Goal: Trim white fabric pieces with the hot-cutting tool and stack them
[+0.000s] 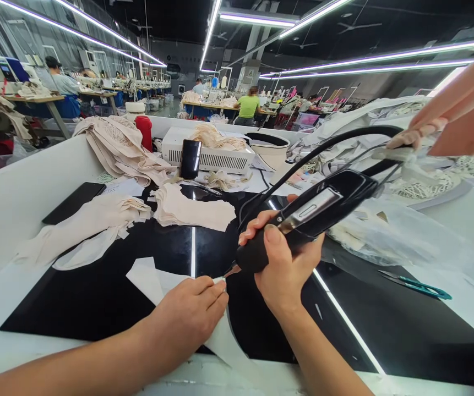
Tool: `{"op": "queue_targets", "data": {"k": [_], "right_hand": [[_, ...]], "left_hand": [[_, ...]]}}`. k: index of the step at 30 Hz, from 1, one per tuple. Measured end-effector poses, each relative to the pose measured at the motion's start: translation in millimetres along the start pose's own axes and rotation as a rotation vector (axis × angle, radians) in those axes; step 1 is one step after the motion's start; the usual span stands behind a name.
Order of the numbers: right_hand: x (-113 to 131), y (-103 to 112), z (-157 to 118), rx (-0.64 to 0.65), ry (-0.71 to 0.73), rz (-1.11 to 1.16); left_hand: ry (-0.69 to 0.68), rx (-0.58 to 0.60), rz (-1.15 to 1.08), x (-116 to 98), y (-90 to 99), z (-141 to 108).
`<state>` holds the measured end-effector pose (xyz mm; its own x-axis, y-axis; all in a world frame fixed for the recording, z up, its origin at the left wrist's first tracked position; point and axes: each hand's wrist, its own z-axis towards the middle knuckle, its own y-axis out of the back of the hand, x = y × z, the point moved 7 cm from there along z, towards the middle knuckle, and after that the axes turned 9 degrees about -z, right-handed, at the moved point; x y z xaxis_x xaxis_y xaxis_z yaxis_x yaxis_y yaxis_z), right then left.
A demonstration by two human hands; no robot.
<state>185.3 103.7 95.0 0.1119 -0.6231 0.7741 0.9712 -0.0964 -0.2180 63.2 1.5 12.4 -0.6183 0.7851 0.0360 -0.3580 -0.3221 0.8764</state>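
Note:
My right hand (284, 258) is wrapped round a black handheld tool (311, 212), which points down and to the left. Its narrow metal tip (232, 270) touches or nearly touches the edge of a white fabric piece (224, 341) beside my left fingertips. With fingers pressed together, my left hand (189, 313) grips that fabric on the glossy black board (96, 297). One end of the fabric spreads out left of the hand, the other hangs toward the front edge. A thick black cable (336, 135) loops from the tool's rear.
Beige fabric stacks (195, 209) lie at the board's back, near a propped phone (190, 159) and a white vented box (220, 157). Teal-handled scissors (420, 286) and a clear plastic bag (397, 231) are at the right. Pink cloth (463, 99) hangs upper right.

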Motion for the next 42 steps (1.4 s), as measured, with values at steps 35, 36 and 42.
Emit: {"op": "queue_targets", "data": {"k": [35,36,42], "right_hand": [[2,-12,-1,0.033,0.0,-0.013],[4,-10,0,0.027,0.006,-0.009],[21,7,2,0.051,0.01,-0.008]], "left_hand": [[-0.04,-0.064,-0.02,4,2.3,-1],[-0.043,-0.055,-0.031,5,2.3,-1],[0.069,0.029,-0.019,38,1.2,-6]]}}
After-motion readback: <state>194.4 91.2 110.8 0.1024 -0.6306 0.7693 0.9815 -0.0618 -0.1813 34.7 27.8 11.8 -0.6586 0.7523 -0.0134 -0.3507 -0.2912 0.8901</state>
